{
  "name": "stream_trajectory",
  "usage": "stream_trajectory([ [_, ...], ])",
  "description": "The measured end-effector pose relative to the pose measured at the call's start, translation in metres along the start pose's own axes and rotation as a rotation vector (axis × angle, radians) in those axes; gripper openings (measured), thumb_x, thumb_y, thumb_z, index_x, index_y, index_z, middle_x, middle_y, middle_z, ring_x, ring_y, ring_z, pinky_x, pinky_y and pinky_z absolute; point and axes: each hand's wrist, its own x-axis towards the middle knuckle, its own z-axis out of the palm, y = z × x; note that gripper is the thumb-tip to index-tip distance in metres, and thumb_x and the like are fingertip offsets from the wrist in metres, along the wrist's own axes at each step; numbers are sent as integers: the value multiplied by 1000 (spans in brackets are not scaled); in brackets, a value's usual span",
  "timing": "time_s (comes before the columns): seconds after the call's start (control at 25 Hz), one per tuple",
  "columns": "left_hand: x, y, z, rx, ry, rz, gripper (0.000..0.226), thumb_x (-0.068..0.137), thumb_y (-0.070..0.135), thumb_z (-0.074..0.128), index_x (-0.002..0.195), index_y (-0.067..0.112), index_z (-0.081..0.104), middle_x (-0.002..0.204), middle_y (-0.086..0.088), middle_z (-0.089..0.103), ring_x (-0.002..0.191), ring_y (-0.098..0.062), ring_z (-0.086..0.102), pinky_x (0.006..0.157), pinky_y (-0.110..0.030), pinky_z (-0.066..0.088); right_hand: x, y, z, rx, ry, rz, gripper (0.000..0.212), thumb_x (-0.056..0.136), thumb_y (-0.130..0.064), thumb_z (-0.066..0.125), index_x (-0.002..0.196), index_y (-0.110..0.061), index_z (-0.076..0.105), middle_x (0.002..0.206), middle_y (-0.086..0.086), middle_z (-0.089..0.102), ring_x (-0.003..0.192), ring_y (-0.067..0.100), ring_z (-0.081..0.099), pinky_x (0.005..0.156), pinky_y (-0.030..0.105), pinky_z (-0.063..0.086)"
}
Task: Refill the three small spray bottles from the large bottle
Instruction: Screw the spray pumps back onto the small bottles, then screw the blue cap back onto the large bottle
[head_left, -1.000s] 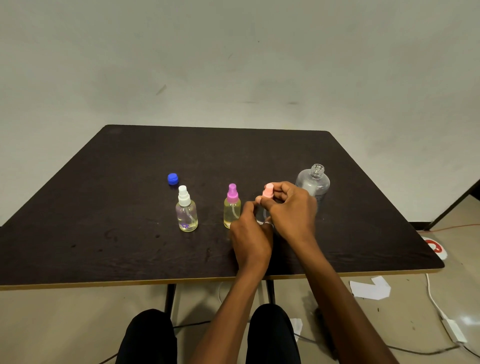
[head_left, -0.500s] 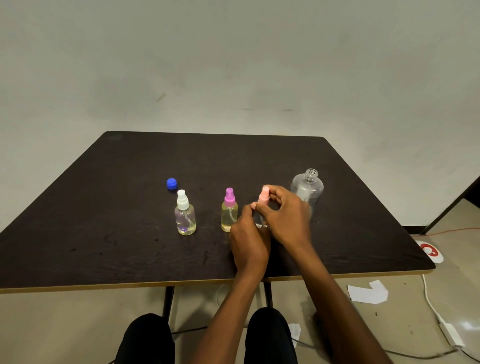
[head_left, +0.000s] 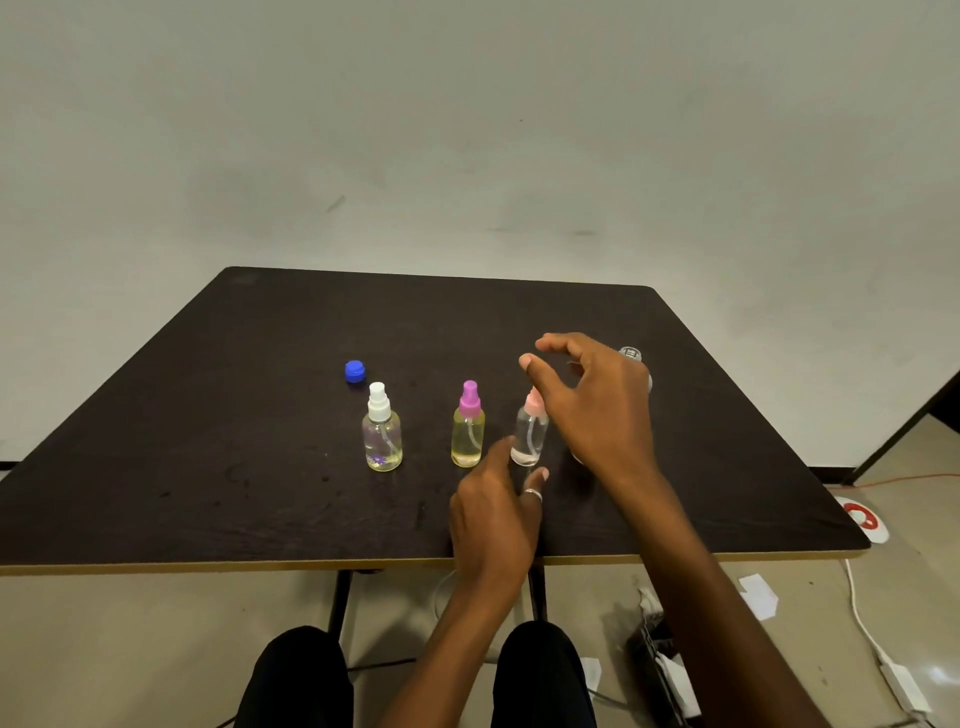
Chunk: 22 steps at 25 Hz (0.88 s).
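The left hand (head_left: 493, 512) and right hand (head_left: 592, 410) flank the pink bottle (head_left: 530, 436), fingers loose and empty. The bottle stands capped and upright, presumably against spills.

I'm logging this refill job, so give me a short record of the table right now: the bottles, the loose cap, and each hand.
white-capped bottle: upright, leftmost, spray top on
purple-capped bottle: upright, middle, yellowish liquid
pink-capped bottle: upright, rightmost, spray top on
large bottle: uncapped, mostly hidden behind right hand
blue cap: on table, behind white-capped bottle
left hand: open, by pink-capped bottle's base
right hand: open, holds nothing
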Motion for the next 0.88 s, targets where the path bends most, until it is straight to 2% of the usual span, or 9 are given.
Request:
stream_trajectory([
  [0.08, 1, -9, -16, 83, -8, 48, 32, 87, 39, 72, 118, 31, 66, 104, 6, 74, 94, -19, 69, 77, -36, 55, 9, -16, 6, 2, -29, -73, 24, 86, -34, 70, 104, -18, 73, 103, -5, 73, 95, 5, 65, 84, 28, 56],
  [0.2, 6, -21, -41, 242, -81, 145, 34, 90, 47, 66, 121, 33, 65, 111, 9, 72, 99, -15, 68, 78, -34, 55, 28, -43, 25, 22, -164, -151, 21, 86, -36, 69, 100, -20, 75, 100, -9, 73, 92, 3, 65, 83, 23, 55],
  [0.32, 8, -31, -62, 423, -101, 256, 32, 90, 52, 63, 115, 33, 66, 102, 10, 71, 93, -14, 67, 65, -29, 48, 52, -67, 50, -36, -416, -248, 21, 87, -37, 66, 101, -22, 74, 101, -10, 72, 92, 2, 64, 84, 20, 51],
  [0.4, 9, -41, -77, 500, -89, 268, 28, 89, 53, 62, 108, 33, 68, 97, 12, 70, 91, -12, 66, 62, -26, 42, 69, -81, 73, -82, -611, -313, 18, 87, -31, 66, 101, -21, 73, 101, -9, 72, 92, 4, 63, 85, 23, 51],
  [0.6, 9, -63, -99, 535, -55, 243, 30, 83, 55, 71, 103, 34, 76, 110, 17, 72, 104, -5, 67, 70, -23, 53, 96, -96, 147, -277, -947, -427, 29, 84, -12, 69, 112, -18, 71, 110, 0, 70, 101, 12, 64, 91, 27, 50],
  [0.76, 13, -67, -100, 554, -61, 249, 28, 75, 60, 75, 89, 36, 78, 99, 20, 74, 93, -3, 70, 69, -23, 55, 108, -97, 202, -457, -1085, -456, 38, 82, -14, 71, 118, -20, 68, 116, 2, 68, 106, 18, 62, 95, 31, 48],
  [0.88, 16, -72, -100, 542, -72, 239, 28, 73, 62, 75, 84, 36, 76, 96, 21, 74, 90, -3, 70, 74, -25, 56, 105, -88, 230, -556, -1145, -432, 42, 80, -14, 73, 121, -22, 67, 117, 2, 67, 105, 22, 62, 90, 30, 49],
])
